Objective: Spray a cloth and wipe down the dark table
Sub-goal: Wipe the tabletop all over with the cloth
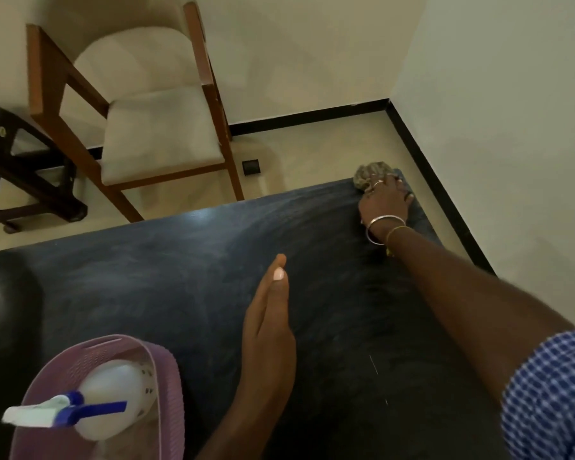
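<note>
the right hand reaches out to the far right corner of the dark table and lies on a bunched grey-brown cloth, its spread fingers flat on top and pressing it down; most of the cloth is hidden under the palm, with one crumpled end poking out past the fingertips at the table's edge. two bangles ring the wrist, and a blue checked sleeve is cut off at the lower right. the left hand is seen edge-on over the middle of the table, fingers straight and together, holding nothing (whether it touches the surface or hovers just above it cannot be told). at the near left a lilac basket stands on the table, its lower part out of frame, and a white spray bottle with a blue trigger lies inside it, nozzle pointing left. beyond the table stands a wooden chair with a pale cushion, with a dark stool beside it, half cut off at the left edge. a small black square sits on the floor, too small to identify.
</note>
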